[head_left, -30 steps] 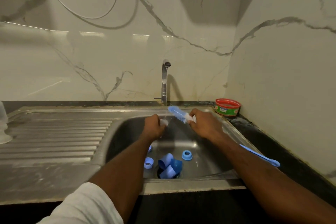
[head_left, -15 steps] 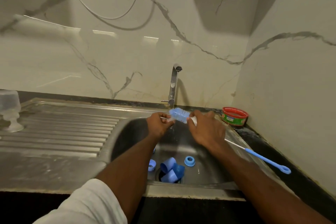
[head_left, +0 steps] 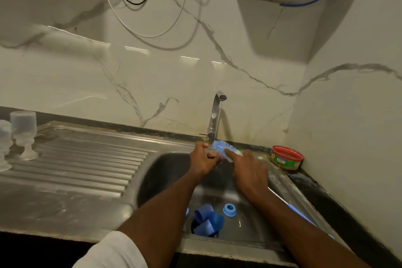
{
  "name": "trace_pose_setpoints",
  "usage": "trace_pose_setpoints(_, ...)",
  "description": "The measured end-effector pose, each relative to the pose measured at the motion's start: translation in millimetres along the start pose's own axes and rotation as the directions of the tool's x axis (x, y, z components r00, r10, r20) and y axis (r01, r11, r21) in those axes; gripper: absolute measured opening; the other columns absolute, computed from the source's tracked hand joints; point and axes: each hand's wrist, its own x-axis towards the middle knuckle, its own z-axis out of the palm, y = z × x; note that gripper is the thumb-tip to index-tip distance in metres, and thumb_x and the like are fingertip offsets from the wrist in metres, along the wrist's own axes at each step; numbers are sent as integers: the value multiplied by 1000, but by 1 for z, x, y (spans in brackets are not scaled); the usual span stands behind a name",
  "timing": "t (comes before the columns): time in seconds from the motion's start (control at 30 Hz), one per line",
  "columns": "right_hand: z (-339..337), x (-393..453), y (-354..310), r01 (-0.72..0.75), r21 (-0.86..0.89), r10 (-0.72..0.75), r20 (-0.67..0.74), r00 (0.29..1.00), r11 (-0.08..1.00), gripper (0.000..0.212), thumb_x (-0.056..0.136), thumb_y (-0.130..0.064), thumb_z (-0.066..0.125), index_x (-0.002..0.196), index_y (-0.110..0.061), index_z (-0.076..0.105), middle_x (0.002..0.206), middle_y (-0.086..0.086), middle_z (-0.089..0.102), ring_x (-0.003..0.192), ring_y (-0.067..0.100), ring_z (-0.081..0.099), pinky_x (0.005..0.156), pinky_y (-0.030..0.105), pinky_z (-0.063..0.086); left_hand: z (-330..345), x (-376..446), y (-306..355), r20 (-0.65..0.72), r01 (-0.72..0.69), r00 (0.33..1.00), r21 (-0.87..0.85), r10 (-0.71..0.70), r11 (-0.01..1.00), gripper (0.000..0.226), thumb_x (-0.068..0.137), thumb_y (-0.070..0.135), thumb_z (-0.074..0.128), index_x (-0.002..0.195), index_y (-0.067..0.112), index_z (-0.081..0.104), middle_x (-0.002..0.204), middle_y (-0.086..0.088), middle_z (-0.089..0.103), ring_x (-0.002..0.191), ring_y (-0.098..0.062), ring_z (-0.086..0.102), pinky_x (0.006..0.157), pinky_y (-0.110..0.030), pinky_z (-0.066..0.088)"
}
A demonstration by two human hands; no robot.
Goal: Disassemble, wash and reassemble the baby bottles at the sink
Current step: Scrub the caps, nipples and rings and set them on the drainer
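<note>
Washing is midway: the left hand pinches a small part, unidentifiable, and the right hand grips the brush against it. Below the hands, caps and a ring await in the sink; reassembly remains.

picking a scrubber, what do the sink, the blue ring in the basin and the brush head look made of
Sink: looks like stainless steel with a brushed, dull sheen, pressed draining ridges and soft grey reflections.
Blue ring: probably moulded plastic, opaque, smooth and evenly coloured.
Brush head: seems to be pale blue synthetic bristles, fuzzy-edged; blur hides detail.
</note>
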Motion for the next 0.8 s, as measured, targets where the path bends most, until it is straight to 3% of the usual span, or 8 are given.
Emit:
trace_pose_setpoints(0.13, -3, 0, 8, -73, -14, 72, -49, 996, 997, 65, 97, -36, 64, 151, -48, 29, 129, 10, 49, 104, 27, 63, 80, 38, 52, 2, 4, 0, -85, 92, 992, -4, -92, 996, 63, 77, 16, 87, 122, 22, 44, 120, -11, 59, 103, -23, 65, 84, -36, 61)
trace_pose_setpoints(0.23, 0, -7, 0, 4, -36, -4, -21, 1000, 999, 64, 97, -35, 64, 150, -46, 30, 130, 11, 46, 101, 28, 63, 80, 37, 52, -4, 5, -6, -82, 73, 994, 28, -70, 997, 62, 77, 17, 87, 121, 24, 44, 117, -12, 62, 101, -23, 66, 87, -41, 61)
trace_pose_setpoints(0.37, 10, -3, -5, 26, -29, -24, 57, 998, 999, 62, 92, -33, 71, 145, -39, 39, 129, 11, 48, 102, 27, 63, 82, 36, 54, -11, 0, -4, -3, 18, 1000, 91, -18, 996, 56, 78, 19, 86, 116, 22, 45, 105, -9, 65, 94, -20, 67, 83, -36, 61)
trace_pose_setpoints(0.47, 10, 6, 9, -18, 41, 16, 70, 997, 999, 53, 93, -34, 68, 141, -36, 45, 128, 11, 54, 105, 27, 62, 86, 37, 53, -9, -1, 3, -6, 4, 1000, 102, -4, 995, 52, 80, 21, 85, 115, 21, 47, 106, -8, 63, 94, -19, 65, 81, -31, 59)
trace_pose_setpoints(0.63, 3, 3, 8, -30, 68, 31, -10, 999, 997, 62, 97, -36, 63, 149, -44, 31, 130, 11, 49, 105, 26, 60, 81, 35, 49, -9, 1, 0, -149, 117, 983, 93, -103, 989, 54, 83, 16, 82, 126, 14, 49, 116, -11, 61, 102, -20, 61, 82, -28, 51)
trace_pose_setpoints(0.73, 8, -7, -11, 44, 7, -44, 91, 995, 999, 69, 93, -34, 69, 149, -43, 29, 133, 12, 45, 106, 27, 60, 86, 37, 52, -11, 2, -5, -103, 107, 990, 102, -97, 989, 56, 83, 14, 81, 128, 12, 48, 114, -13, 64, 101, -24, 65, 90, -38, 57)
trace_pose_setpoints(0.8, 13, -4, -12, 38, -6, -37, 126, 991, 999, 70, 91, -31, 72, 148, -39, 32, 132, 12, 46, 105, 28, 61, 85, 37, 53, -13, 1, -4, -50, 75, 996, 139, -69, 987, 56, 83, 14, 81, 128, 12, 49, 106, -12, 67, 95, -21, 68, 86, -36, 59)
